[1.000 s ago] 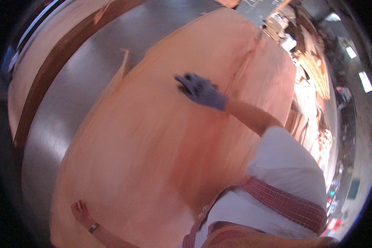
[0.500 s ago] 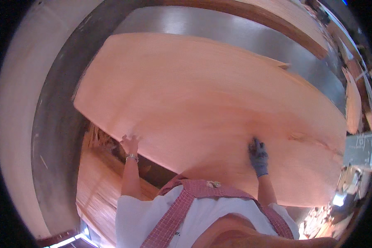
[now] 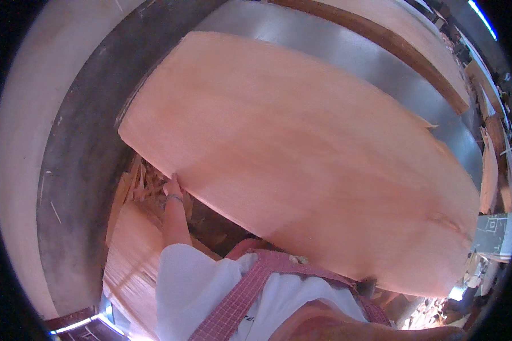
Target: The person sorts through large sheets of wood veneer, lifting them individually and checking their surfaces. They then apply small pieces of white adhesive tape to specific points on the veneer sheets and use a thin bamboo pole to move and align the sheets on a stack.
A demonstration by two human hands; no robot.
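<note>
A large, thin wood veneer sheet point(image 3: 301, 142), pale pinkish-tan, lies in front of me. Its near left edge is pinched in my left hand point(image 3: 172, 186), which is bare and wears a bracelet; part of its fingers is hidden by the sheet. Close to my body, a small dark bit of my gloved right hand point(image 3: 368, 281) shows at the sheet's near edge. The rest of that hand is out of sight behind the apron and sleeve, so its grip cannot be made out.
Beyond the sheet runs a shiny metal surface point(image 3: 307, 34), with a thick stack of wood sheets point(image 3: 392, 45) behind it. Another veneer stack point(image 3: 128, 256) is at lower left, beside broken wood scraps point(image 3: 148, 179). More scraps point(image 3: 429, 312) lie at lower right.
My left hand has gone from spread fingers on the edge to pinching it. My right hand has drawn back from the sheet's middle to its near edge. The view has shifted.
</note>
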